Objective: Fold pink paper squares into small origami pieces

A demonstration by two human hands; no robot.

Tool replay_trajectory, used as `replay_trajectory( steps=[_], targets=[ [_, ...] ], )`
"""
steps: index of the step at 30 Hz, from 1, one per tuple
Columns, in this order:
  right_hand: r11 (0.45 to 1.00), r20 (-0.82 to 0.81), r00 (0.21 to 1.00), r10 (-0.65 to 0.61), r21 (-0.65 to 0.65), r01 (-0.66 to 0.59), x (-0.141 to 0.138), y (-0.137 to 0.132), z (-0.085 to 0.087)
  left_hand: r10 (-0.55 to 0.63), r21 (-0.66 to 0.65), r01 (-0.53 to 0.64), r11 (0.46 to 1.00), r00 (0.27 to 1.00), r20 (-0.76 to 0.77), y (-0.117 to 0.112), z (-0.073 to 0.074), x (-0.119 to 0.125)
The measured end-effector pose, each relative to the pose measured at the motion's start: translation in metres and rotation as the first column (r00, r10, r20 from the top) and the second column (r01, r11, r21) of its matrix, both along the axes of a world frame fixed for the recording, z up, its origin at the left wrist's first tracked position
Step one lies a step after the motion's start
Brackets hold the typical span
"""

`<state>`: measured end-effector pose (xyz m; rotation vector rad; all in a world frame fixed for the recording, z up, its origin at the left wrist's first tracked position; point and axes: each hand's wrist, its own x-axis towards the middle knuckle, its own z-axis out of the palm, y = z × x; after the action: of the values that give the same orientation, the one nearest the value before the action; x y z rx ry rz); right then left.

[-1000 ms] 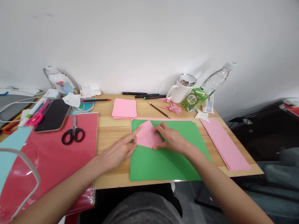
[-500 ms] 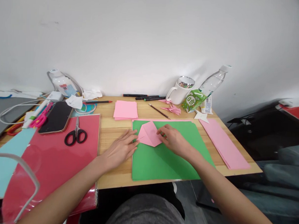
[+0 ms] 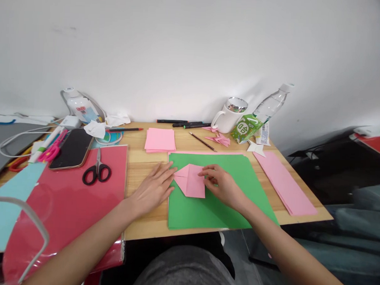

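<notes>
A folded piece of pink paper [image 3: 193, 182] lies on a stack of green paper [image 3: 224, 211], its pointed end toward the left and its straight edge to the right. My left hand [image 3: 155, 185] rests flat, fingers spread, with the fingertips beside the pointed tip. At the upper right edge of the pink paper, my right hand [image 3: 222, 186] has its fingers curled and pressed onto that edge. The underside of its grip is partly hidden.
Pink squares [image 3: 160, 139] and a pencil [image 3: 202, 141] lie behind. A white mug [image 3: 227, 117], green carton [image 3: 245, 129] and leaning bottle [image 3: 272, 103] stand at back right. Pink strips [image 3: 285, 182] are rightward; black scissors [image 3: 97, 170] lie on a red folder [image 3: 77, 204].
The pink paper has turned on the green stack, so its point now faces left and its far edge stands straight. My right hand turned with it; my left hand barely moved.
</notes>
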<state>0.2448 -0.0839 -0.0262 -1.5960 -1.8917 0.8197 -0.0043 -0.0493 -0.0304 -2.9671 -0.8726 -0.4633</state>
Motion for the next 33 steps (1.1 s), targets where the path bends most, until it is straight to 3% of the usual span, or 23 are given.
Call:
replay_trajectory(
  steps=[6,13,16,18,20,24,26,29,33],
  targets=[
    [0.999,-0.131,0.991,0.028,-0.016,-0.03,-0.014,-0.009,-0.003,-0.073,-0.044,0.075,0.996,0.996,0.048,-0.003,0.003,0.001],
    [0.981,-0.038,0.98,0.196,0.007,-0.196,-0.028,-0.018,0.012,-0.144,-0.052,0.152,0.987,0.982,0.125,-0.003,0.002,0.0],
    [0.985,-0.026,0.986,0.167,0.047,-0.166,-0.029,-0.01,0.018,-0.059,-0.19,0.09,0.978,0.985,0.163,-0.007,0.005,0.003],
    [0.985,-0.056,0.989,0.139,0.112,-0.132,-0.031,-0.001,0.019,0.065,-0.356,0.002,0.934,0.982,0.177,-0.009,0.004,0.005],
    [0.978,-0.097,0.983,0.157,0.151,-0.142,-0.032,0.01,0.017,0.101,-0.43,-0.011,0.903,0.977,0.186,-0.008,0.002,0.006],
    [0.973,-0.113,0.969,0.218,0.102,-0.207,-0.035,0.029,0.004,-0.101,-0.218,0.128,0.967,0.986,0.133,-0.003,-0.005,0.003],
    [0.973,-0.125,0.967,0.224,0.08,-0.215,-0.035,0.037,-0.003,-0.141,-0.146,0.157,0.977,0.984,0.112,-0.001,-0.005,0.001],
    [0.971,-0.15,0.96,0.236,0.069,-0.228,-0.032,0.047,-0.007,-0.177,-0.122,0.199,0.972,0.969,0.172,0.001,-0.004,0.0],
    [0.961,-0.131,0.952,0.276,0.057,-0.271,-0.028,0.054,-0.001,-0.208,-0.184,0.272,0.945,0.929,0.306,0.005,-0.004,0.0]
  ],
)
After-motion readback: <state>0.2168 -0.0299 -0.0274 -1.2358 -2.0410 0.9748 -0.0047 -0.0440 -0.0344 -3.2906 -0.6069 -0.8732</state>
